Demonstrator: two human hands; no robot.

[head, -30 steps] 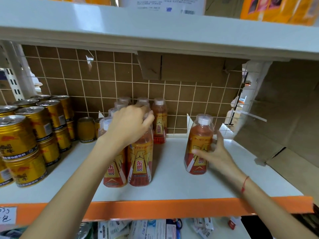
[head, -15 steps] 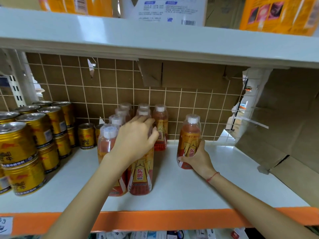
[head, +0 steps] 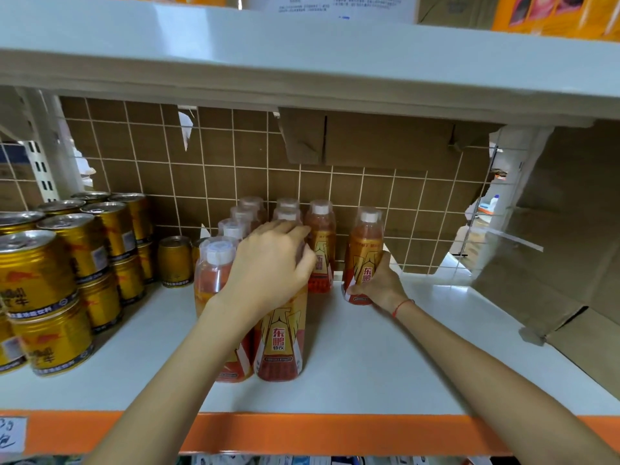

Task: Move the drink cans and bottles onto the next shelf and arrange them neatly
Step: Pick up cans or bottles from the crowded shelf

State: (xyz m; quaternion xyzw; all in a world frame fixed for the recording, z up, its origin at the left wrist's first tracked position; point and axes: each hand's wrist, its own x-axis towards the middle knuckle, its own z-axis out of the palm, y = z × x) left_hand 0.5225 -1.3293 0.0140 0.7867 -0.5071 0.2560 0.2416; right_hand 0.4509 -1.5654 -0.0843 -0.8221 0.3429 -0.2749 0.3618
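1. Stacked cans (head: 50,290) stand at the left of the shelf (head: 385,357).
2. Bottles (head: 248,226) cluster mid-shelf, running back to the wire grid (head: 208,169).
3. One bottle (head: 364,253) stands apart, right of the cluster, near the grid.
4. Cardboard (head: 570,229) leans at far right.

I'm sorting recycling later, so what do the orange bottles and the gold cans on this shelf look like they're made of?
The bottle in the right hand: likely clear plastic, see-through at the neck, with a glossy printed wrap and white cap. The gold cans: probably metal, going by shiny silvery lids and reflective gold sides.
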